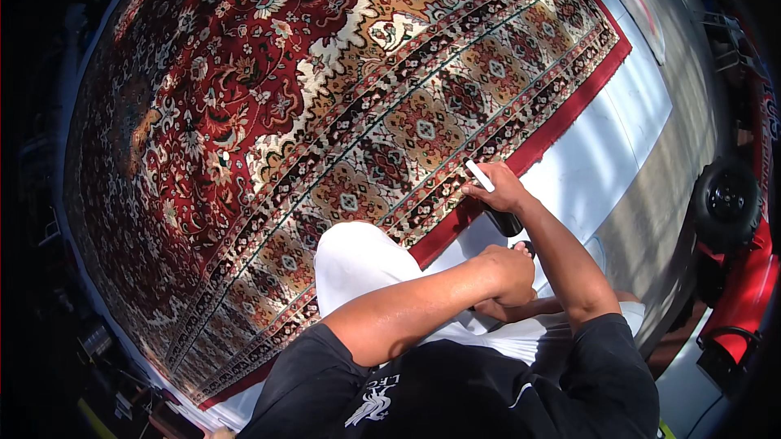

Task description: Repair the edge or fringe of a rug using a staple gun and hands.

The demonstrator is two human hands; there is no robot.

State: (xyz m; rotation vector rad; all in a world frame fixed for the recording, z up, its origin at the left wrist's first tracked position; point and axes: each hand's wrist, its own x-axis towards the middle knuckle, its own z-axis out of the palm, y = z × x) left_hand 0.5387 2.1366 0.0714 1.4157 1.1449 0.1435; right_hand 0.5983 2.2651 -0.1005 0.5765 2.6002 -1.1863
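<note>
My right hand [506, 188] is closed at the near edge of a red patterned rug [425, 131]. A slim white bar [480, 176] sticks out past its thumb side, and a black cylinder [503, 221] shows below the palm. Whether bar and cylinder are one piece I cannot tell. My left hand [508, 275] is curled closer to my body, beside my raised knee. A small dark thing [530, 249] shows at its fingers, too hidden to name. The rug lies flat, with floral ornament in its middle and a banded border.
Pale sheeting [622, 126] lies under the rug and extends beyond its right edge. To the right, a red machine [744, 284] with a black wheel [724, 201] stands on the grey floor [663, 227]. Tree-like shadows streak the ground.
</note>
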